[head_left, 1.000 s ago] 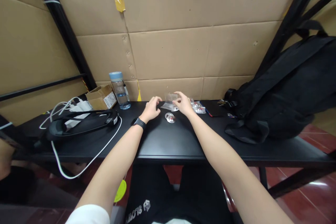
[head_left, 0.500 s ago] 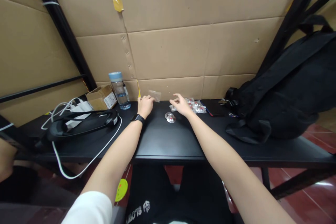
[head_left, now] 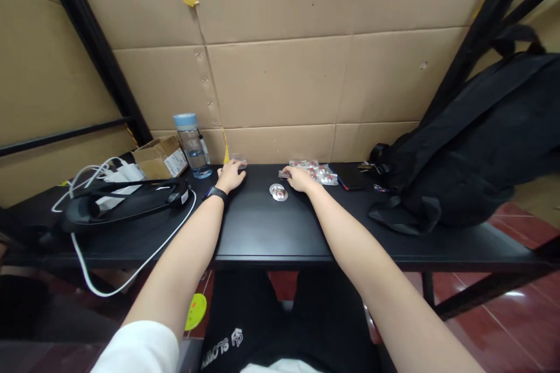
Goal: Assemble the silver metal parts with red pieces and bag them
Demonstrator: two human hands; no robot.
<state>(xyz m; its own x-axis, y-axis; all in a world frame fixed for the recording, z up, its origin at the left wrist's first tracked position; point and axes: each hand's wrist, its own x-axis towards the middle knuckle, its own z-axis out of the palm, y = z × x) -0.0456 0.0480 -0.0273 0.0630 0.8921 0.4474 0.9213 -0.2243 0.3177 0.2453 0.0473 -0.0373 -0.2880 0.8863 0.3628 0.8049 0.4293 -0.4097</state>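
My left hand [head_left: 230, 176] lies palm down at the back of the black table [head_left: 262, 233], its fingers closed on the edge of a small clear plastic bag [head_left: 240, 161] next to the cardboard wall. My right hand [head_left: 298, 178] rests on the table with its fingertips pinched on a small clear packet [head_left: 284, 173]. Two round metal discs [head_left: 278, 191] lie on the table between my hands, closer to the right one. A pile of small packets with red parts [head_left: 315, 170] sits just behind my right hand.
A blue-capped water bottle [head_left: 191, 145] and a small cardboard box [head_left: 160, 155] stand at the back left. A black headset with a white cable [head_left: 122, 203] lies on the left. A dark phone [head_left: 352, 176] and a black backpack [head_left: 472, 151] fill the right side.
My left hand carried the clear bag from the middle to the left and lowered it onto the table by the wall. My right hand dropped to the table near the packets.
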